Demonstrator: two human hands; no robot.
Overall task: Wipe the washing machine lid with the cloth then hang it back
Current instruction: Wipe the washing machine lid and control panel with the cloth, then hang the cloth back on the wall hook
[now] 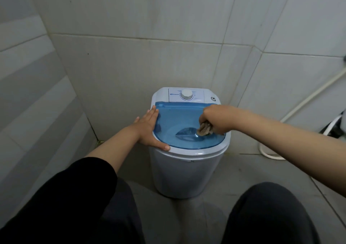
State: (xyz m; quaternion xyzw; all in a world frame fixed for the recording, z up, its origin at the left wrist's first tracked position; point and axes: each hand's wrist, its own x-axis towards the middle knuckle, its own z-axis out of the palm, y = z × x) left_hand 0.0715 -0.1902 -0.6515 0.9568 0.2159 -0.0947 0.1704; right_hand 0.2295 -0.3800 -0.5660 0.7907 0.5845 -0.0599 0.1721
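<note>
The cloth (pixel 204 130) is squeezed in the right hand (pixel 217 121) on the blue lid's (pixel 179 120) right side. The left hand (pixel 149 129) is laid flat and open on the lid's left edge. If pushed too hard, the small machine (pixel 183 176) could be tipped.

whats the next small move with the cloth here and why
Probably sweep the cloth leftward across the blue lid. The right hand presses it bunched on the lid's right side, most of the lid lies to its left, and the left hand rests flat on the left rim, seemingly steadying the machine.
</note>
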